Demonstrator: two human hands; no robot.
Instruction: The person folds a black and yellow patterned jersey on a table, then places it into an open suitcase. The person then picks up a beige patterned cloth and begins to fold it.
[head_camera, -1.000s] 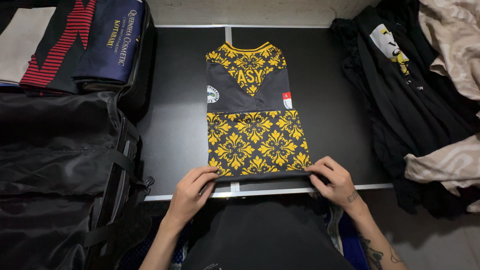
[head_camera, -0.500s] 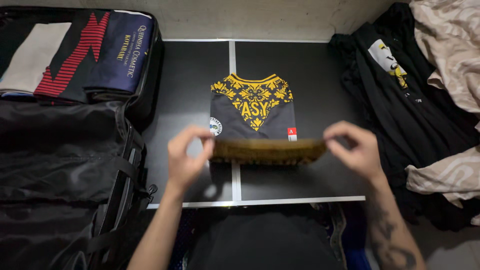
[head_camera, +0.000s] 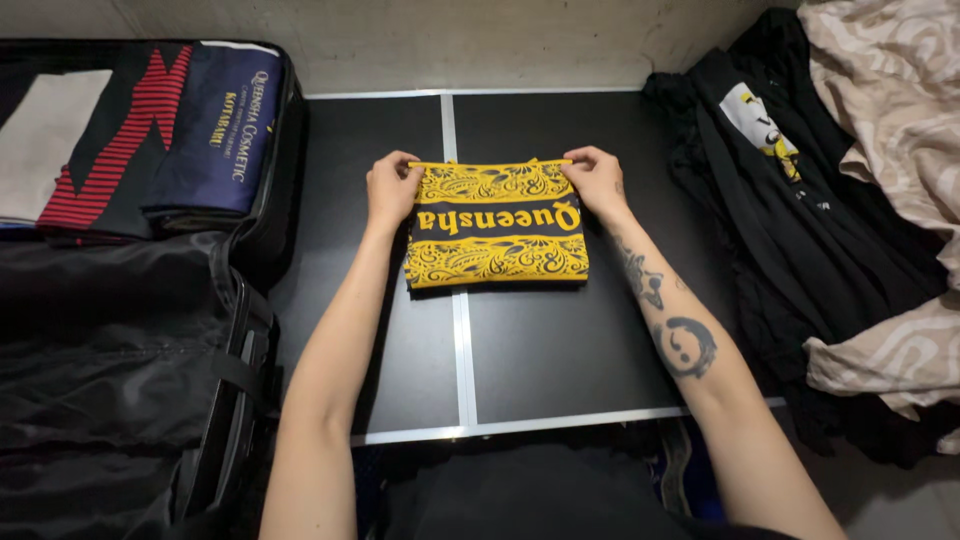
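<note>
A black and yellow patterned shirt (head_camera: 495, 235) lies folded in half on the black table (head_camera: 560, 350), its back side up with a black band across the middle. My left hand (head_camera: 390, 188) pinches the far left corner of the fold. My right hand (head_camera: 596, 178) pinches the far right corner. Both arms reach forward over the table from the near edge.
An open black suitcase (head_camera: 130, 300) stands at the left, with folded shirts in navy, red-striped black and white (head_camera: 150, 140) in its far half. A heap of black and beige clothes (head_camera: 830, 200) lies at the right. A pale wall runs behind the table.
My hands lifted the shirt's near hem and carried it away from me over the collar. The shirt now lies folded in half with its back showing.
</note>
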